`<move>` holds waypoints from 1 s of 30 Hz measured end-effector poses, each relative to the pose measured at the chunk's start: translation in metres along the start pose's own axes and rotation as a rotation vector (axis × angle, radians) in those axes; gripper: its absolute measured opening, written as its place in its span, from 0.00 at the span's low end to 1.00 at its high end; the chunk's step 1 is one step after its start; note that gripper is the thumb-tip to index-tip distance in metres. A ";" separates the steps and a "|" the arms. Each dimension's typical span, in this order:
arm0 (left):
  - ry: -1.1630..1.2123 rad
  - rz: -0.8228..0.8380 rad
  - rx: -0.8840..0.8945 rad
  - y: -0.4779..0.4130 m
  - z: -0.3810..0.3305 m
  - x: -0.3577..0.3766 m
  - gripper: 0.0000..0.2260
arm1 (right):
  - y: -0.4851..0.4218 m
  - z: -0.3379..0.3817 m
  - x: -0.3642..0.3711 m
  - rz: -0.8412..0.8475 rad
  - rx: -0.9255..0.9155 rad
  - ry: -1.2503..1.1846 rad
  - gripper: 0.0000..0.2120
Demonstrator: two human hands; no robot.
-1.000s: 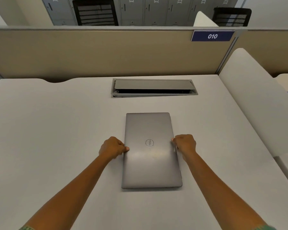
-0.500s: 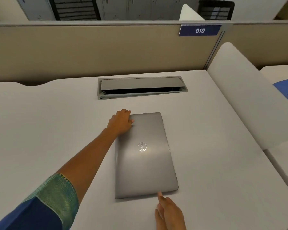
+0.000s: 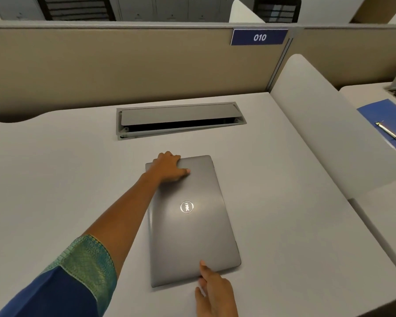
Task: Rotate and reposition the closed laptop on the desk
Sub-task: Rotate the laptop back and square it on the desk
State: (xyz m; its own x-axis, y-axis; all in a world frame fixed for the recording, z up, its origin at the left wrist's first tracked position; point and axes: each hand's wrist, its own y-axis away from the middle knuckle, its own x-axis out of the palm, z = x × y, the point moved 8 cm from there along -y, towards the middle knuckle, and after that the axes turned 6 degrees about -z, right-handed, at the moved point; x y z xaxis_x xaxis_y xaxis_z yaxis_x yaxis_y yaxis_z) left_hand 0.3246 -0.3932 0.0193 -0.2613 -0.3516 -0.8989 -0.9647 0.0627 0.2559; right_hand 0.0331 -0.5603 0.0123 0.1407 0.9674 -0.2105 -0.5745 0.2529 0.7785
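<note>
A closed grey laptop (image 3: 192,225) with a round logo lies on the white desk (image 3: 55,179), its long side running away from me and slightly skewed. My left hand (image 3: 168,167) grips its far left corner, fingers curled over the far edge and thumb on the lid. My right hand (image 3: 215,294) is at the near edge, thumb pressed on the lid near the near right corner, fingers below the edge.
A grey cable hatch (image 3: 180,120) with its flap ajar is set into the desk beyond the laptop. A beige partition (image 3: 124,65) with a "010" sign (image 3: 259,37) backs the desk. A white divider (image 3: 329,124) bounds the right side; a blue binder (image 3: 389,120) lies beyond it.
Both hands left the laptop's long sides: the left went to the far left corner, the right to the near edge. The laptop has turned slightly, and my right thumb now rests on the lid.
</note>
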 end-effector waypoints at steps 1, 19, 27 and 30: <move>-0.009 0.003 -0.010 0.000 0.000 -0.001 0.31 | -0.005 -0.003 -0.003 -0.022 0.001 -0.002 0.23; 0.297 -0.014 -0.501 0.106 0.115 -0.016 0.33 | -0.047 0.033 -0.039 -0.050 -0.066 -0.304 0.10; 0.532 -0.130 -0.713 0.180 0.135 0.004 0.29 | -0.093 0.097 -0.057 0.004 -0.238 0.017 0.10; 0.570 -0.151 -0.744 0.199 0.133 0.015 0.28 | -0.102 0.111 -0.060 -0.004 -0.268 0.103 0.10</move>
State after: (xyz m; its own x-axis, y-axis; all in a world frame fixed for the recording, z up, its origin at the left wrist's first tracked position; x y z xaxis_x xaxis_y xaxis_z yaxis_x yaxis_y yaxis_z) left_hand 0.1243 -0.2611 0.0097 0.1098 -0.7224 -0.6827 -0.6669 -0.5628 0.4883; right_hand 0.1729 -0.6430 0.0106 0.0688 0.9566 -0.2830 -0.7685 0.2317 0.5964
